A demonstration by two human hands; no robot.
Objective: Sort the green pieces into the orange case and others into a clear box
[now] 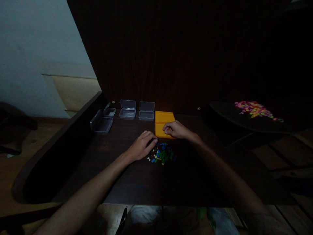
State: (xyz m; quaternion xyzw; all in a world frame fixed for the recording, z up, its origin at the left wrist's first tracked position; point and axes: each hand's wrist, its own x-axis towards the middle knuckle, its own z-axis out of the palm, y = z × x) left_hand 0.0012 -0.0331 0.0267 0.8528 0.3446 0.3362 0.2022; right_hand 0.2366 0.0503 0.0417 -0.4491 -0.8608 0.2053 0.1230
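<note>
An orange-yellow case (164,116) lies opened out flat on the dark desk, its lid side toward the back panel. Over its nearer half is my right hand (176,129), thumb and fingers pinched together; whatever they hold is too small or hidden to make out. My left hand (143,146) rests on the desk between the case and a pile of small building blocks (165,154), its fingers loosely bent and holding nothing I can see. Blue, green and pale yellow pieces make up that pile, with a few pale ones scattered at its left edge.
Several clear plastic boxes with raised lids, one of them a clear box (146,115), stand along the back left of the desk (117,182). A heap of pink, red and yellow pieces (255,109) lies on a dark surface at right. A raised side panel (56,147) bounds the left.
</note>
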